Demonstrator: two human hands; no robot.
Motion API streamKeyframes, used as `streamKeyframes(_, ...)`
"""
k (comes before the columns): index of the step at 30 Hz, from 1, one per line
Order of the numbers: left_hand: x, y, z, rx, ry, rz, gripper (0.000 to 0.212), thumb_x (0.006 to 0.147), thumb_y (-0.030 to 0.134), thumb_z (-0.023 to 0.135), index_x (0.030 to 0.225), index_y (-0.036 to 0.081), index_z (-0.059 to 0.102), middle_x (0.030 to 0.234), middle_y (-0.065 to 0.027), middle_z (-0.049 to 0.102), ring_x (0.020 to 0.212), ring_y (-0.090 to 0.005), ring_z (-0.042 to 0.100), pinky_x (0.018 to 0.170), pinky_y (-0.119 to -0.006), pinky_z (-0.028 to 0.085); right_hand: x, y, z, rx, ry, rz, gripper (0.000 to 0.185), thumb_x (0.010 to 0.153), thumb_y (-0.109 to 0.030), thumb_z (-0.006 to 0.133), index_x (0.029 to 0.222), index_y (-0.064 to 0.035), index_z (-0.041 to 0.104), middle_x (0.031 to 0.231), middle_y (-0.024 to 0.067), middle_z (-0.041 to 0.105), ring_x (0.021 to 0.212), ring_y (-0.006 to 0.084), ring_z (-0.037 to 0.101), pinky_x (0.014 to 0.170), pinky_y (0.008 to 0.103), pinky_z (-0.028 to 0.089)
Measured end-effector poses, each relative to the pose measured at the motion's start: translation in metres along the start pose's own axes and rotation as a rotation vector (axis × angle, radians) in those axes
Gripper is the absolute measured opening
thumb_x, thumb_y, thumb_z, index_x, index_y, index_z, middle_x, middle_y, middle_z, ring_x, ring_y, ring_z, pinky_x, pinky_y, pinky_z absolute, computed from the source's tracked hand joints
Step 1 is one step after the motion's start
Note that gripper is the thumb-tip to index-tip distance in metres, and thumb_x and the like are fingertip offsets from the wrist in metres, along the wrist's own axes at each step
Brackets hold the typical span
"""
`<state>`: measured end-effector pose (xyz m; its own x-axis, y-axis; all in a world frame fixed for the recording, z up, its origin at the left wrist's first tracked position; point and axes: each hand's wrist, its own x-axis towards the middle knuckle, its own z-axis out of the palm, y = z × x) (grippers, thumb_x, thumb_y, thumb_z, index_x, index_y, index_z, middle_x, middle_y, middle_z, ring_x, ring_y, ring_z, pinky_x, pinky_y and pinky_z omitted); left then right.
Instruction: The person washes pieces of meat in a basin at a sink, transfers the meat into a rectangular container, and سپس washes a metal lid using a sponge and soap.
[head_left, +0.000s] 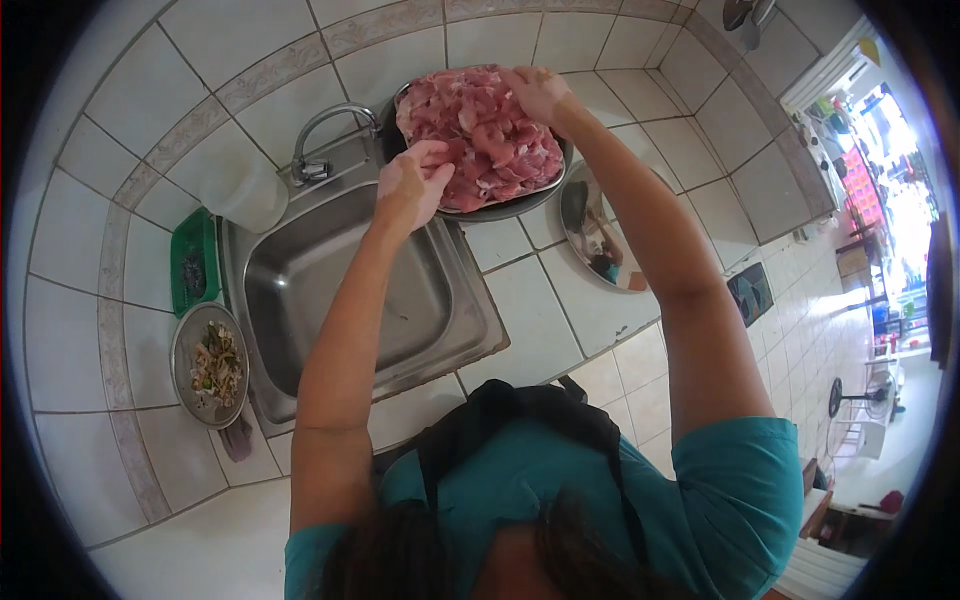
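Observation:
A heaped pile of raw sliced meat (487, 142) fills a metal tray (517, 198) with a thin shiny rim. The tray sits over a dark, wide round pan (491, 215) at the back of the counter. At the pile's left edge is my left hand (412, 184), thumb and fingers apart, the fingertips against the meat. My right hand (541, 94) lies over the far right edge of the pile with its fingers bent down; whether they grip meat or the rim is hidden.
Left of the tray is a steel sink (352, 292) with a curved faucet (337, 112). A white bucket (251, 191), green basket (193, 262) and bowl of food scraps (217, 367) line its left side. A shiny round metal lid or tray (596, 240) lies under my right forearm.

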<state>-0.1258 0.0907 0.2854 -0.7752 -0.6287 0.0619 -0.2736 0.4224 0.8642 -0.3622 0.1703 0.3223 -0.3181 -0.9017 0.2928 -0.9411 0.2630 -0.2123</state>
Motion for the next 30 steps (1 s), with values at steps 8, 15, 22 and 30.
streamKeyframes(8, 0.008, 0.001, 0.001, 0.449, -0.115, 0.001, 0.068, 0.071, 0.022, 0.076, 0.129, 0.003, 0.046, 0.112, -0.0205, 0.060, 0.099, -0.0286, 0.061, 0.087, -0.034, 0.049, -0.064, 0.011, -0.040, 0.292, -0.402, 0.131, 0.106, 0.053, -0.048, 0.081, 0.140, -0.0100, 0.032, 0.105, 0.0209, 0.063, 0.101, 0.0321, 0.060, 0.089, 0.0382, 0.047)
streamKeyframes(15, 0.036, 0.024, 0.014, 0.658, -0.318, -0.131, 0.108, 0.060, 0.024, 0.078, 0.145, 0.006, 0.015, 0.120, -0.0271, 0.055, 0.115, -0.0382, 0.051, 0.098, -0.038, 0.043, -0.052, -0.011, -0.013, 0.016, -0.564, 0.333, 0.127, 0.046, -0.051, 0.082, 0.145, -0.0117, 0.015, 0.129, 0.0267, 0.046, 0.118, 0.0391, 0.048, 0.096, 0.0376, 0.044)
streamKeyframes(22, 0.044, 0.003, 0.023, 0.543, -0.146, -0.113, 0.098, 0.059, 0.020, 0.078, 0.141, 0.003, 0.027, 0.125, -0.0278, 0.049, 0.101, -0.0398, 0.059, 0.089, -0.037, 0.050, -0.051, 0.012, 0.026, 0.213, -0.314, 0.276, 0.095, 0.055, -0.040, 0.076, 0.137, -0.0108, 0.039, 0.109, 0.0189, 0.055, 0.101, 0.0361, 0.056, 0.090, 0.0385, 0.047)
streamKeyframes(30, 0.043, -0.004, 0.001, -0.010, -0.248, -0.208, 0.065, 0.066, 0.018, 0.079, 0.125, 0.007, 0.052, 0.109, -0.0163, 0.063, 0.096, -0.0271, 0.064, 0.080, -0.036, 0.052, -0.009, -0.007, -0.028, 0.616, -0.415, 0.386, 0.054, 0.059, -0.006, 0.070, 0.112, -0.0064, 0.058, 0.092, 0.0024, 0.063, 0.069, 0.0124, 0.060, 0.054, 0.0263, 0.052)
